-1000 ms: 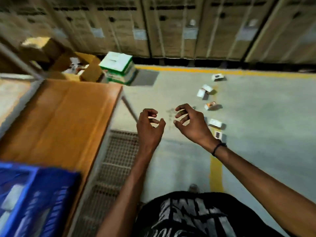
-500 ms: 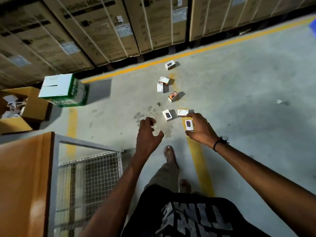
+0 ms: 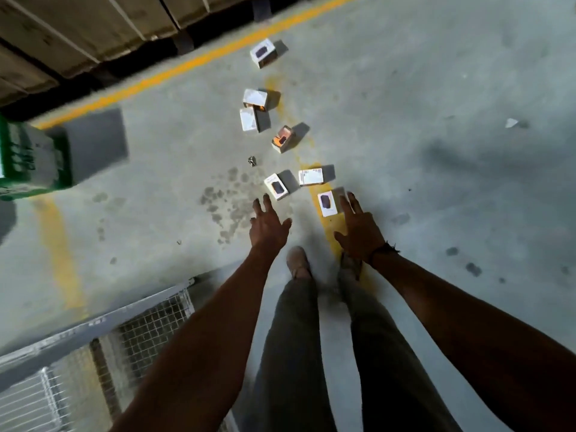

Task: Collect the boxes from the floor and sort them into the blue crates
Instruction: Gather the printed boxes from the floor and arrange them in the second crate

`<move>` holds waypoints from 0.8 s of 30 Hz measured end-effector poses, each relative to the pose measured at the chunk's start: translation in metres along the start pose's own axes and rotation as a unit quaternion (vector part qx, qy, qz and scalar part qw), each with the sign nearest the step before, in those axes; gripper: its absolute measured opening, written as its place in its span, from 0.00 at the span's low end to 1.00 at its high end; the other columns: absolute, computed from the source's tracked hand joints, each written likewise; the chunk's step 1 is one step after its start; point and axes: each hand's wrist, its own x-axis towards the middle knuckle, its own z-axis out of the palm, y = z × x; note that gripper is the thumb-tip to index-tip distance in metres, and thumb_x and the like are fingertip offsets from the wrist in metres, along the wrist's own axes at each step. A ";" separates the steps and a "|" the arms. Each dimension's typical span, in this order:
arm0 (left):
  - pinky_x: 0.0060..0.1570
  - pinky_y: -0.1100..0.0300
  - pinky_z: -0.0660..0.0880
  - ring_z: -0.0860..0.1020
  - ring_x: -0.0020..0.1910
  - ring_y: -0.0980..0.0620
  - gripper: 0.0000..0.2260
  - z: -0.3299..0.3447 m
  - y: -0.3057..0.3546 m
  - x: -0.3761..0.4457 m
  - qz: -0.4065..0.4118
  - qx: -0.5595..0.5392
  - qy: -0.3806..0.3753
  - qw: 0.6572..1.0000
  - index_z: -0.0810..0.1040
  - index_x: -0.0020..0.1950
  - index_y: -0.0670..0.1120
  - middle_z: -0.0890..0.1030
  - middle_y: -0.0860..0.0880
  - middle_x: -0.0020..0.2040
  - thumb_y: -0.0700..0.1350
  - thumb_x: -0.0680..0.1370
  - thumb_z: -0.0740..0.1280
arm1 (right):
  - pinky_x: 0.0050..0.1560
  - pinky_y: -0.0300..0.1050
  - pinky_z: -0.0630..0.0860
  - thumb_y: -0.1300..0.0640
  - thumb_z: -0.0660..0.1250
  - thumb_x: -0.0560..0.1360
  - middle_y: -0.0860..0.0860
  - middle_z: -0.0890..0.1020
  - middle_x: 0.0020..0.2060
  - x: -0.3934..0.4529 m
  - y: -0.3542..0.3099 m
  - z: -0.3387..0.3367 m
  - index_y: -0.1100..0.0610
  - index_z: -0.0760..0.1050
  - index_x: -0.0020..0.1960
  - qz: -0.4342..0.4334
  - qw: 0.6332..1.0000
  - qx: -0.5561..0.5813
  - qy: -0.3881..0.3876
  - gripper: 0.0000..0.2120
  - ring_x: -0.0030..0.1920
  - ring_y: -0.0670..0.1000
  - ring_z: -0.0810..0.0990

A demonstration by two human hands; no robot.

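Note:
Several small white boxes lie scattered on the concrete floor. The nearest box (image 3: pixel 327 203) shows a dark picture on top and lies on the yellow line, just left of my right hand (image 3: pixel 358 227), whose fingers are spread and straight beside it. My left hand (image 3: pixel 268 224) reaches out with spread fingers just below another dark-pictured box (image 3: pixel 276 190). A plain white box (image 3: pixel 310 177) lies behind these, an orange-topped box (image 3: pixel 283 139) further back, two white ones (image 3: pixel 253 109) together, and one (image 3: pixel 263 53) near the far yellow line. Both hands hold nothing. No blue crate is in view.
A green and white carton (image 3: pixel 29 160) stands on the floor at the left. Large cardboard cartons (image 3: pixel 93 29) line the back wall behind a yellow floor line (image 3: pixel 193 62). A wire-mesh cage frame (image 3: pixel 103 332) is at lower left. My legs and feet (image 3: pixel 297 260) stand below the hands.
I have stepped closer to the boxes and the view has tilted down. Both hands have uncurled and stretched out toward the nearest boxes. The wooden table and blue crate have left the view.

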 end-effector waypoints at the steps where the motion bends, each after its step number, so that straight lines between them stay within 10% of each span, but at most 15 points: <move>1: 0.65 0.41 0.72 0.69 0.72 0.30 0.40 0.015 -0.001 0.026 -0.006 -0.005 -0.002 1.000 0.48 0.84 0.45 0.51 0.41 0.84 0.55 0.81 0.68 | 0.66 0.61 0.70 0.52 0.75 0.74 0.60 0.54 0.82 0.022 0.010 0.015 0.57 0.53 0.83 0.009 1.000 0.013 0.001 0.46 0.72 0.67 0.70; 14: 0.62 0.42 0.73 0.71 0.67 0.30 0.35 0.299 -0.077 0.392 -0.122 -0.100 0.067 0.985 0.58 0.79 0.46 0.62 0.36 0.72 0.54 0.78 0.71 | 0.70 0.66 0.68 0.48 0.72 0.75 0.49 0.51 0.83 0.320 0.173 0.309 0.47 0.54 0.82 0.086 0.996 0.032 0.008 0.42 0.77 0.64 0.60; 24: 0.56 0.38 0.76 0.70 0.64 0.33 0.32 0.375 -0.096 0.479 -0.145 -0.062 0.186 0.970 0.63 0.74 0.50 0.56 0.35 0.77 0.47 0.74 0.73 | 0.57 0.65 0.72 0.58 0.72 0.74 0.48 0.57 0.81 0.365 0.216 0.398 0.43 0.56 0.81 0.081 0.993 -0.067 0.047 0.42 0.72 0.68 0.62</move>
